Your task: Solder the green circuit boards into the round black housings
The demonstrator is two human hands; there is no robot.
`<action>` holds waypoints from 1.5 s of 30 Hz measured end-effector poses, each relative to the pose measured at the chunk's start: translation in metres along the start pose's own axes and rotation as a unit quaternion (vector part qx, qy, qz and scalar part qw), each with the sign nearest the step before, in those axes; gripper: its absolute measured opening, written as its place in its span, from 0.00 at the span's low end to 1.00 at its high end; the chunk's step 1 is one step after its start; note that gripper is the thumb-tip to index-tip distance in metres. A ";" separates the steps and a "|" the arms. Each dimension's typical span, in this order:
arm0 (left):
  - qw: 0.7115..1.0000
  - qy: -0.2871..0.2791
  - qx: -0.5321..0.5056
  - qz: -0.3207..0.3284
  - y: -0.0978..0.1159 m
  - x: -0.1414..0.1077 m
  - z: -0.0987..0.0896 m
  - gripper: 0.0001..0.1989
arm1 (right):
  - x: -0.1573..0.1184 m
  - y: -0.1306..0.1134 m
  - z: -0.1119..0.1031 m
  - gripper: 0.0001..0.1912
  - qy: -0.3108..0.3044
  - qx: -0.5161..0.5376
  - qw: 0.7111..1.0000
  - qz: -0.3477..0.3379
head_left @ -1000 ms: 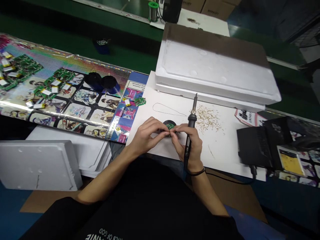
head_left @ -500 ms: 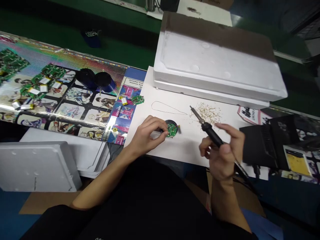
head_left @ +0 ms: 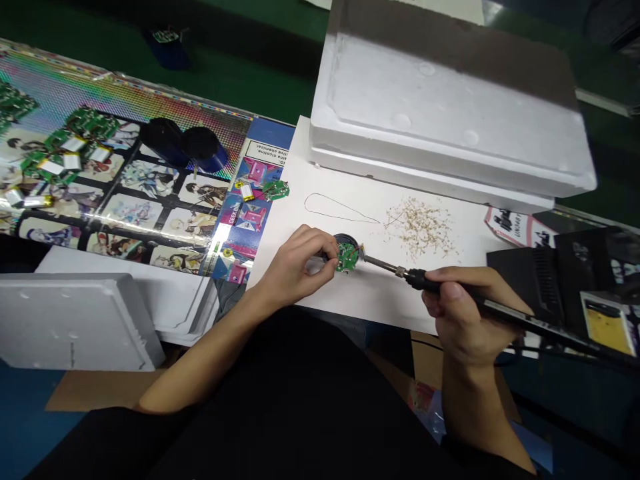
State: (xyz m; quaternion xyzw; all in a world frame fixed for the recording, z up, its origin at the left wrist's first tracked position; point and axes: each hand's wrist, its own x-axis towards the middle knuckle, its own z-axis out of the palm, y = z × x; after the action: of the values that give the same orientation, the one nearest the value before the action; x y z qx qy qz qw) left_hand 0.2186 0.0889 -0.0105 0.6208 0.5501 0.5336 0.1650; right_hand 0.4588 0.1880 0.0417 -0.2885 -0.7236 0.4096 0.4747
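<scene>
Pinching a round green circuit board (head_left: 347, 257) set in a black round casing (head_left: 345, 239), the left hand (head_left: 295, 263) holds it on a white paper sheet (head_left: 385, 297); the right hand (head_left: 465, 313) grips a soldering iron (head_left: 425, 281) pen-style, tip just at the board's right edge, with pale scraps (head_left: 420, 227) farther and a white foam slab (head_left: 440, 113) beyond

On the sheet of card (head_left: 385, 297) before me, 1 round circuit board (head_left: 347, 257) sits near the front edge, with a loop of wire (head_left: 340, 208) behind it and a scatter of crumbs (head_left: 420, 227) to its right. A foam tray (head_left: 440, 113) lies along the far edge, and a printed mat (head_left: 150, 210) lies off the left edge.
</scene>
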 end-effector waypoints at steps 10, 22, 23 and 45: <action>1.000 -0.003 -0.004 0.000 -0.001 0.001 0.002 0.09 | 0.002 0.005 -0.001 0.05 -0.080 -0.049 0.996 0.011; 1.000 -0.005 -0.009 -0.012 0.001 0.002 0.001 0.09 | 0.006 0.007 0.004 0.05 -0.100 -0.066 0.993 0.004; 1.000 -0.005 -0.009 -0.012 0.001 0.003 0.001 0.09 | 0.006 0.007 0.004 0.05 -0.100 -0.066 0.993 0.007; 1.000 -0.011 0.003 -0.015 0.001 0.003 0.001 0.07 | 0.015 0.003 0.008 0.03 -0.117 -0.051 0.992 0.022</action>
State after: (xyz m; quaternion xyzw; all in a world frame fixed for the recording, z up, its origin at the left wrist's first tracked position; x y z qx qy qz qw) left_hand 0.2194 0.0913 -0.0084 0.6189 0.5589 0.5227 0.1771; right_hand 0.4458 0.1985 0.0443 -0.2784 -0.7875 0.4139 0.3620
